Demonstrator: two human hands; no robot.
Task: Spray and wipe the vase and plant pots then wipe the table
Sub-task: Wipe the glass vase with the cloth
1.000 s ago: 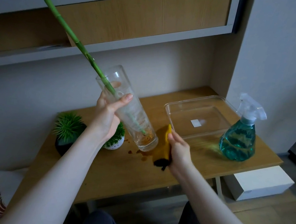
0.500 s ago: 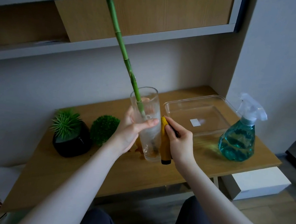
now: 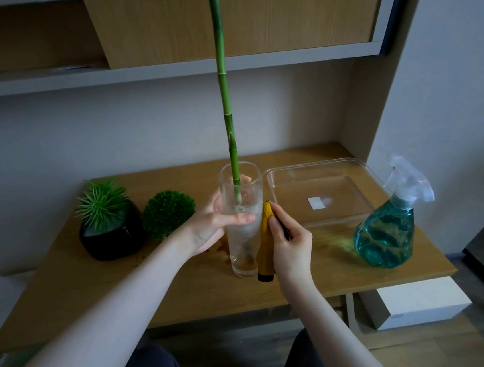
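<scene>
I see the wooden table [image 3: 328, 262] across the middle of the frame. On its right half sits a clear plastic tray [image 3: 268, 177] with only a small white label on its floor. At the far right stands a spray bottle [image 3: 384, 237] holding blue-green liquid. At centre is the tall glass vase [image 3: 243, 213], upright, with a green bamboo stalk [image 3: 221, 73] in it that runs out of the top of the frame. I can't make out what lies at the vase's bottom. My left hand [image 3: 215, 225] grasps the vase; my right hand [image 3: 291, 245] pinches a yellow cloth [image 3: 265, 245] against its side. At left, a black pot [image 3: 112, 237] holds a spiky plant; the round plant's [image 3: 168, 214] pot is hidden.
</scene>
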